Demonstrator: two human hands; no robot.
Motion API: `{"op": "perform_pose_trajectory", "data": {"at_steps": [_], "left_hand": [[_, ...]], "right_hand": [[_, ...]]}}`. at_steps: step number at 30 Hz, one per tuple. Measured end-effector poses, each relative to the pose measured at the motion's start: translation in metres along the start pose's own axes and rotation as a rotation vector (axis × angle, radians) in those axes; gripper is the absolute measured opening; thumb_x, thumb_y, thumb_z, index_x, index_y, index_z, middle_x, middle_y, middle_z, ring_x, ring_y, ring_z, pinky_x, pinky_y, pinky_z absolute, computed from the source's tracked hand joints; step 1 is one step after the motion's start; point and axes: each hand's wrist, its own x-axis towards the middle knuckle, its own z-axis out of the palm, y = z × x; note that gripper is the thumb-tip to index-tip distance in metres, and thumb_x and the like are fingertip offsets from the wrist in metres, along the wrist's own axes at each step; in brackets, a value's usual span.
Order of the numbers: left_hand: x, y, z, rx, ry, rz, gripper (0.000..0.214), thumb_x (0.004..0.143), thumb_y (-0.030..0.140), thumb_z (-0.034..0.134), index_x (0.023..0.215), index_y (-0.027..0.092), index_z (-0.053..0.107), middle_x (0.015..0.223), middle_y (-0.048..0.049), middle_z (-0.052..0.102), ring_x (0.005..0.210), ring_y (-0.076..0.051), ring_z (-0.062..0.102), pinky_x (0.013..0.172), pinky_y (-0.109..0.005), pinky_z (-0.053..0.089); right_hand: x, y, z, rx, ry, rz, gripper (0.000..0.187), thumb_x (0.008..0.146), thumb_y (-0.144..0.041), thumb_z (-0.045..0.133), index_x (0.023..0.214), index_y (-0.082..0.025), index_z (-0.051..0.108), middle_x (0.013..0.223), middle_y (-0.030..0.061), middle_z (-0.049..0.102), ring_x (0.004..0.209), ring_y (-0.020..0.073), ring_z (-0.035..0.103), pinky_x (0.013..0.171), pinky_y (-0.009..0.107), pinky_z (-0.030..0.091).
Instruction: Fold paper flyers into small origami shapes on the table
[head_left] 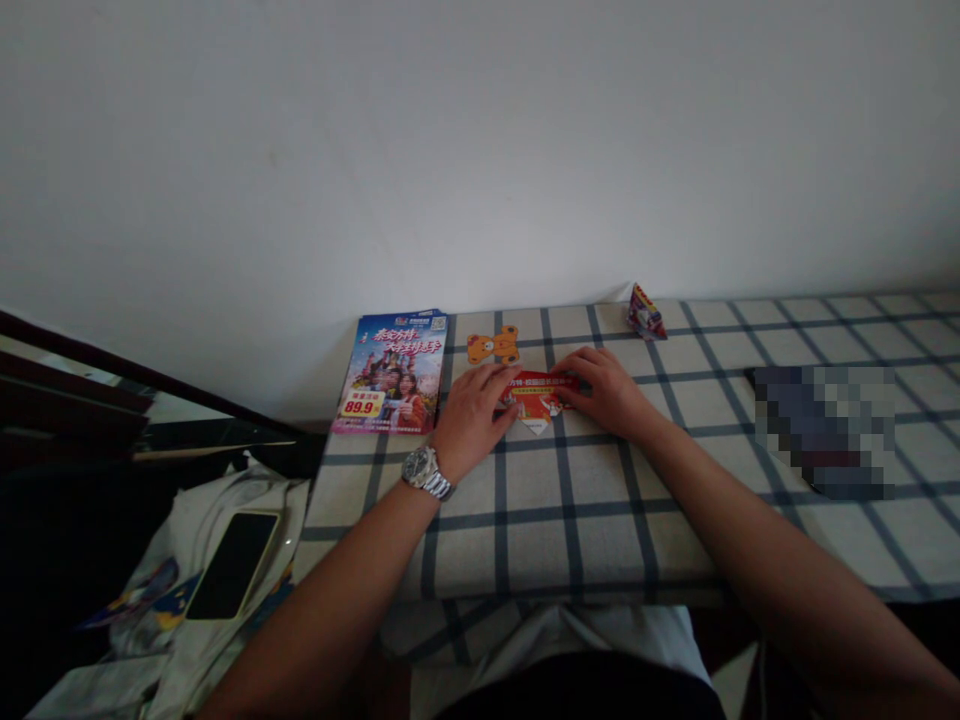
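A red and white printed paper (538, 400), partly folded, lies flat on the checked tablecloth (570, 500). My left hand (472, 415), with a metal watch at its wrist, presses down on the paper's left side with fingers extended. My right hand (607, 388) rests on the paper's right side, fingers curved down onto its upper edge. An orange bear-shaped cutout (493, 346) lies just beyond my left hand. A small folded paper shape (645, 312) stands near the wall, beyond my right hand.
A stack of colourful flyers (392, 373) lies at the table's left edge. A dark blurred-out object (823, 428) lies on the right of the table. A phone (232, 565) rests on white cloth to the lower left. A white wall stands behind the table.
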Motion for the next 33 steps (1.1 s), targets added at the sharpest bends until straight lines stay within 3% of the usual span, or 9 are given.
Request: {"op": "perform_pose_trajectory", "data": {"at_steps": [4,9,16,27,33], "left_hand": [[-0.0007,0.0012,-0.0006,0.024,0.012,0.001,0.055,0.095,0.025,0.070,0.148,0.024,0.052,0.135,-0.0097,0.058,0.125,-0.030,0.055,0.112,-0.050,0.048],[-0.0002,0.0031,-0.0027,0.009,0.008,0.016,0.038,0.097,0.024,0.069,0.134,0.027,0.065,0.125,-0.0077,0.060,0.119,-0.028,0.056,0.108,-0.050,0.050],[0.0015,0.0030,-0.0029,-0.041,0.005,0.049,0.031,0.096,0.020,0.069,0.126,0.025,0.067,0.126,-0.0070,0.061,0.120,-0.027,0.057,0.108,-0.049,0.051],[0.0018,0.0020,-0.0037,-0.084,-0.016,0.091,0.010,0.098,0.018,0.066,0.105,0.023,0.071,0.121,-0.0047,0.066,0.114,-0.024,0.061,0.102,-0.046,0.052],[0.0032,0.0060,-0.0061,-0.063,-0.044,0.064,0.017,0.098,0.018,0.066,0.114,0.022,0.067,0.118,-0.0047,0.067,0.111,-0.025,0.061,0.101,-0.046,0.053]], "right_hand": [[0.0006,-0.0048,-0.0025,0.050,0.005,-0.035,0.018,0.093,-0.032,0.074,0.107,-0.021,0.069,0.103,0.0088,0.071,0.099,0.0283,0.063,0.090,0.043,0.049],[0.0016,-0.0072,-0.0030,0.094,-0.016,-0.091,0.012,0.099,-0.032,0.066,0.099,-0.021,0.070,0.098,0.0079,0.072,0.096,0.0257,0.065,0.090,0.041,0.049],[0.0017,-0.0070,-0.0017,0.117,-0.018,-0.116,0.016,0.101,-0.035,0.064,0.098,-0.021,0.069,0.096,0.0077,0.075,0.094,0.0251,0.067,0.088,0.040,0.050],[0.0006,-0.0058,0.0006,0.107,-0.075,-0.179,0.020,0.102,-0.030,0.062,0.113,-0.021,0.076,0.108,0.0114,0.073,0.101,0.0262,0.068,0.091,0.042,0.054],[-0.0010,-0.0036,0.0021,0.113,-0.078,-0.193,0.019,0.100,-0.030,0.064,0.110,-0.024,0.079,0.107,0.0102,0.070,0.100,0.0252,0.068,0.090,0.041,0.055]]}}
